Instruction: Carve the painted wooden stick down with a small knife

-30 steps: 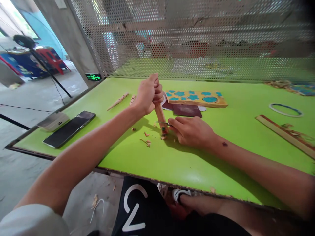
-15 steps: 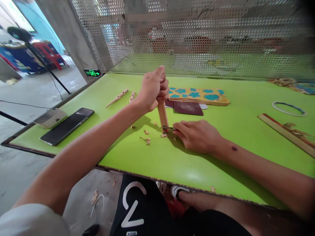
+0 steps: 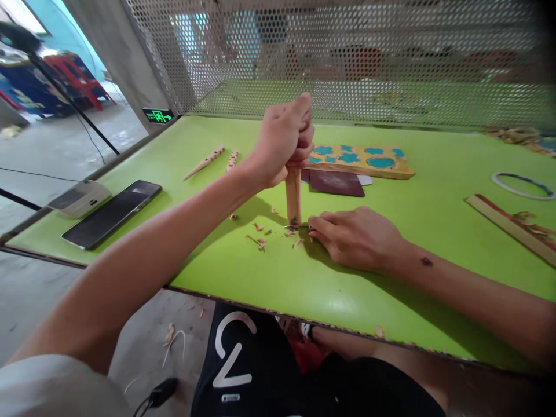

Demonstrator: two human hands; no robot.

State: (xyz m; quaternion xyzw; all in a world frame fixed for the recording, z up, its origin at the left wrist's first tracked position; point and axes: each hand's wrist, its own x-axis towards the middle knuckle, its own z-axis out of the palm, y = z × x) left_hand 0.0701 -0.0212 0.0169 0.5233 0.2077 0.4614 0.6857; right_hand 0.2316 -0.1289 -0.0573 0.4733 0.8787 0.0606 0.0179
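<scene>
My left hand (image 3: 284, 142) is closed in a fist round the upper part of a wooden stick (image 3: 293, 194), holding it nearly upright with its lower end at the green table. My right hand (image 3: 358, 237) is closed on a knife (image 3: 296, 226), whose thin blade lies across the stick's lower end; most of the handle is hidden in the fingers. Curled wood shavings (image 3: 260, 244) lie round the foot of the stick. Just behind it are dark red sheets (image 3: 337, 183), which look like sandpaper, and a yellow board (image 3: 365, 161) with blue patches.
On the green table (image 3: 243, 313) lie a phone (image 3: 113, 214), a white device (image 3: 82, 198), two carved pointed sticks (image 3: 205, 163), a ring (image 3: 522, 185) and a wooden strip (image 3: 508, 226). A perforated metal screen (image 3: 369, 69) stands along the back edge.
The stick has become more upright, its top shifting right with my left hand. The knife stays at the stick's lower end, and the shavings there lie slightly differently. The view has shifted a little.
</scene>
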